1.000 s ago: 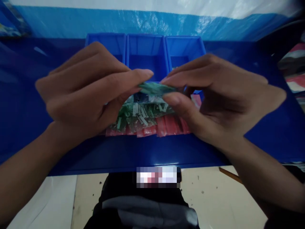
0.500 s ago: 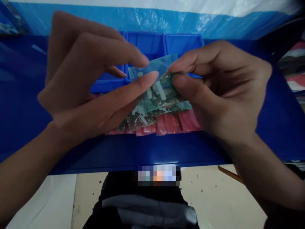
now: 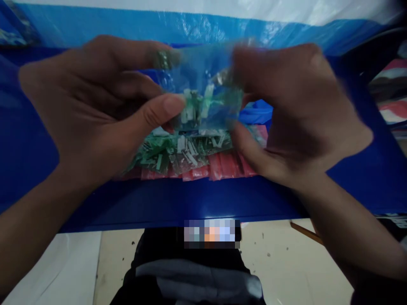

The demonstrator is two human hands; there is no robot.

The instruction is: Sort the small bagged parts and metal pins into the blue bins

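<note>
A clear greenish plastic bag [image 3: 203, 103] with small white and metal parts inside is stretched between my hands. My left hand [image 3: 104, 101] pinches its left side, thumb in front and fingers behind. At the bag's right side is my right hand [image 3: 292, 110], its upper fingers blurred at the top corner and its thumb near the lower corner. Below the held bag lie more green-tinted bags of parts [image 3: 159, 154], on top of red bags [image 3: 225, 165].
Blue plastic bins [image 3: 257, 113] stand behind the bags, mostly hidden by my hands. The blue table [image 3: 197, 203] has its front edge near my lap, where a blurred-out device [image 3: 211, 234] rests. Striped items lie at the far right.
My left hand has moved left and closed on the bag's left side. The bag is now upright and spread wider. My right hand has turned, with its thumb lower.
</note>
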